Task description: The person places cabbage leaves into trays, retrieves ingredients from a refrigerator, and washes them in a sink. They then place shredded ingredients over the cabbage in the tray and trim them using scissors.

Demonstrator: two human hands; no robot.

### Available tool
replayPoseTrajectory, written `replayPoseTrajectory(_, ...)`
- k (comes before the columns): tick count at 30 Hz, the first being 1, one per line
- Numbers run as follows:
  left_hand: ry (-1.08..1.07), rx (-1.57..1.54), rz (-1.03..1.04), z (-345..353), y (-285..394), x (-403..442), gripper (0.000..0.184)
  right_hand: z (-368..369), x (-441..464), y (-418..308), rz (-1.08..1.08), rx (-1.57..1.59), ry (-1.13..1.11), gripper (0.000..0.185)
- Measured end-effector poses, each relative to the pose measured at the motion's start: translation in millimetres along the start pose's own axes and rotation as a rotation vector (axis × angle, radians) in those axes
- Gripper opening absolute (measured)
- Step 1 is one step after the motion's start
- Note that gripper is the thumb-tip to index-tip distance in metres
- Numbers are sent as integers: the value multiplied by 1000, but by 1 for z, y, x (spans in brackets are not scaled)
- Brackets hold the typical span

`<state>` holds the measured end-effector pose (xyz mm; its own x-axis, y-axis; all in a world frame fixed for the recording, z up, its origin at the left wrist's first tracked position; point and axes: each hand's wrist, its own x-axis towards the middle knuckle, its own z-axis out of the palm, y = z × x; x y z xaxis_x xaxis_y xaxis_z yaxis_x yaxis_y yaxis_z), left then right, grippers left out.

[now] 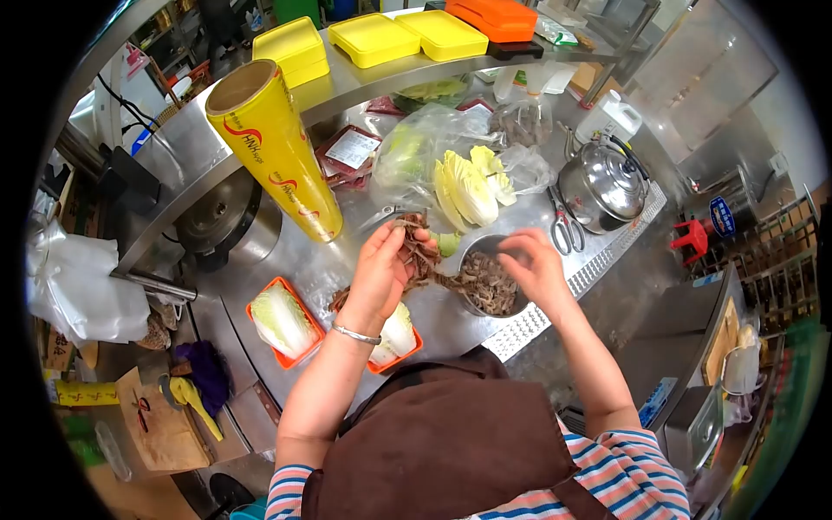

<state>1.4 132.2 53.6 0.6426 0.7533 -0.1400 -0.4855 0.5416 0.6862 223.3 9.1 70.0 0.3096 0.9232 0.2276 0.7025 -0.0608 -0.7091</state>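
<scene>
My left hand is closed around a clump of brown shredded strips, raised over the steel counter. More strips trail below it towards the pot. My right hand hangs above the rim of a metal pot, its fingers loosely curled and apart, nothing visible in them. Greyish-brown shreds fill much of the pot. Close to my left forearm, white-and-green cabbage pieces lie in an orange tray; a second cabbage tray is partly hidden by that arm. Cut cabbage lies beyond my hands.
A tall yellow film roll leans against the shelf, which carries yellow boxes and an orange box. Scissors lie beside a lidded steel pot at right. Packaged red meat and plastic bags sit behind.
</scene>
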Motion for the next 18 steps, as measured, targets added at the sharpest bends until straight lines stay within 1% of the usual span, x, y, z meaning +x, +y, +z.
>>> replayPoseTrajectory(2, -11, -28, 22, 7, 3, -3, 24, 25, 5, -16, -67, 280, -133, 23)
replayPoseTrajectory(3, 23, -77, 28, 11, 3, -5, 24, 30, 5, -43, -54, 280, -173, 27)
replayPoseTrajectory(6, 90, -149, 60, 7, 5, -14, 26, 61, 5, -49, -70, 220, -234, 31)
replayPoseTrajectory(8, 125, -173, 90, -3, 10, -18, 28, 71, 7, -48, 148, 495, -286, 28)
replayPoseTrajectory(9, 186, -137, 147, -13, 14, -21, 29, 66, 10, -46, 137, 448, -319, 25)
replayPoseTrajectory(10, 248, -101, 203, -21, 17, -25, 30, 62, 13, -48, 199, 537, -357, 24)
replayPoseTrajectory(11, 262, -102, 214, -27, 19, -30, 30, 58, 17, -52, 265, 625, -393, 23)
replayPoseTrajectory(12, 320, -78, 223, -33, 20, -36, 31, 50, 23, -59, 356, 701, -494, 23)
replayPoseTrajectory(13, 375, -56, 230, -38, 21, -41, 33, 50, 27, -66, 353, 699, -506, 23)
replayPoseTrajectory(15, 360, -66, 236, -55, 18, -56, 35, 48, 32, -79, 245, 581, -550, 25)
replayPoseTrajectory(16, 398, 27, 237, -61, 17, -64, 35, 46, 31, -91, 249, 673, -583, 26)
replayPoseTrajectory(17, 434, 121, 235, -67, 15, -72, 34, 51, 31, -83, 255, 667, -585, 26)
replayPoseTrajectory(18, 503, 219, 222, -70, 14, -81, 32, 59, 29, -69, 123, 561, -579, 27)
